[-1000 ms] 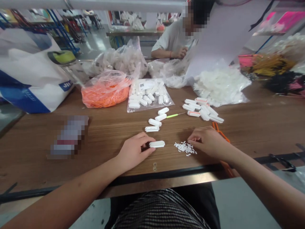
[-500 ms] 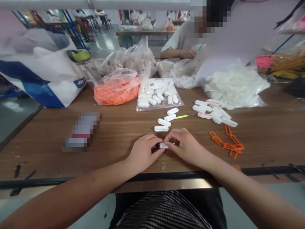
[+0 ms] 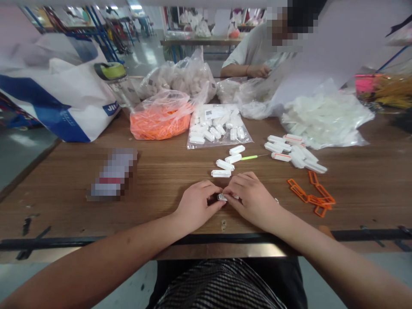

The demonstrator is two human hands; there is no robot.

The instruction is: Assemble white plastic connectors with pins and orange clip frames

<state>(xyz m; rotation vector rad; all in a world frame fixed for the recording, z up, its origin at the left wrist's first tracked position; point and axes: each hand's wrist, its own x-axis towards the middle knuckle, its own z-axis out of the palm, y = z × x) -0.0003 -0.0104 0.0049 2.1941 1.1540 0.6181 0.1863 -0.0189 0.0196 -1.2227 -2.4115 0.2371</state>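
Observation:
My left hand (image 3: 197,201) pinches the left end of a small white plastic piece with holes (image 3: 221,197) between thumb and fingers, just above the table. From the right, the fingertips of my right hand (image 3: 252,195) close on the same piece and hide most of it. Just beyond my hands lie several finished-looking white plastic cases (image 3: 221,173) in a staggered row. A tool with a lime-green handle (image 3: 249,158) and a thin metal shaft lies beside them. Several orange rectangular frames (image 3: 322,199) rest to the right of my right hand.
Further right is a pile of white cases (image 3: 298,155), some orange-edged. Behind stand a bag of orange parts (image 3: 159,124), a clear bag of white pieces (image 3: 219,126) and a larger bag (image 3: 325,118). A blurred flat object (image 3: 114,174) lies left. A person (image 3: 247,58) sits opposite.
My right fingers now cover more of the white piece, and less of its holed face shows. Both hands keep their hold. The whole view has shifted slightly.

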